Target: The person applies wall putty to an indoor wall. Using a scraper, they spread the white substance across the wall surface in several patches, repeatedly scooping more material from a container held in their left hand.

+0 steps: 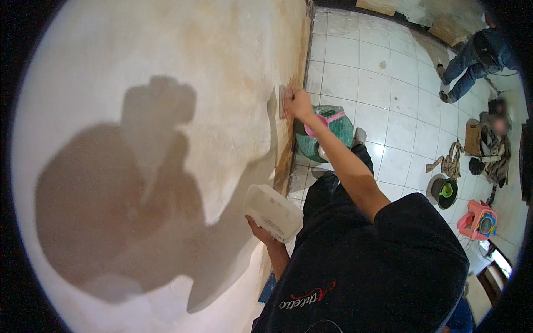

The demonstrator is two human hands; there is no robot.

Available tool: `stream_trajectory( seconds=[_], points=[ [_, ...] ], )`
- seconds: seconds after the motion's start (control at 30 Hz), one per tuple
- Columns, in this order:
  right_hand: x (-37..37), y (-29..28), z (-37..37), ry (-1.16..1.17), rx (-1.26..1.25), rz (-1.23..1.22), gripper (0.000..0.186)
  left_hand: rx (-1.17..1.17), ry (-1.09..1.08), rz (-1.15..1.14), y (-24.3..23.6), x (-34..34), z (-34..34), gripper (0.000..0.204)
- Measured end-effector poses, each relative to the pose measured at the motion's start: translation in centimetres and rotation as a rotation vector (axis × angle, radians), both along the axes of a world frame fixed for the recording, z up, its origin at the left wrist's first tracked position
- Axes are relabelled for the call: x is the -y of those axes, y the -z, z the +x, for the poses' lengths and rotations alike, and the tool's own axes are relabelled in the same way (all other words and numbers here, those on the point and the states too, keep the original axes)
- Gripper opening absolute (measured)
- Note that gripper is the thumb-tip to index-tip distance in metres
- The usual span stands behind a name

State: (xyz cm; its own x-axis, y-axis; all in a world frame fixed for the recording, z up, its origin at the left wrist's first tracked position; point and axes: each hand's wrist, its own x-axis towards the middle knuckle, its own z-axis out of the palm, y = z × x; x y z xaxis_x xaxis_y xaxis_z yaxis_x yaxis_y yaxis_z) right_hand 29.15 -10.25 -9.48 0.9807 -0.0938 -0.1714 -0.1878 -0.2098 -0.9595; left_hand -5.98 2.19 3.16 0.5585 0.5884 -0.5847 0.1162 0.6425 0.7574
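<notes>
Black shirt [366,261] nearest, right hand [300,104] reaches wall [233,72], grip unclear; left hand [262,232] clutches tub [272,212].

White square tiles with gray seams and scattered stains make up the floor [408,136], which runs along the foot of the wall. Near the wall sits a green round thing [341,133]; well apart, toward the right, lie a crumpled cloth [452,162], a dark bucket [452,201] just beside it, and a pink stool [471,221]. A box [472,137] stands by a heap of cloths [496,145], partly blurred.
</notes>
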Motion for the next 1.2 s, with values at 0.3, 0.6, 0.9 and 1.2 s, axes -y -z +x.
stream_trajectory(
  seconds=[0.3,0.6,0.9,1.2],
  points=[
    [-4.1,-20.3,-4.9,-0.240,0.140,0.240,0.030,0.022,-0.072,-0.068,-0.1,0.0,-1.4,0.060],
    [2.6,-34.8,-3.2,-0.167,0.457,0.176,0.024,0.067,0.023,0.011,0.4,-1.4,-0.8,0.063],
    [3.0,-13.7,1.0,-0.028,0.064,0.118,0.023,-0.007,-0.073,-0.028,-0.1,-1.2,-1.1,0.063],
    [-5.6,-16.4,8.7,-0.136,0.204,-0.125,0.027,0.081,-0.111,-0.116,2.7,-2.0,-3.4,0.062]
  ],
)
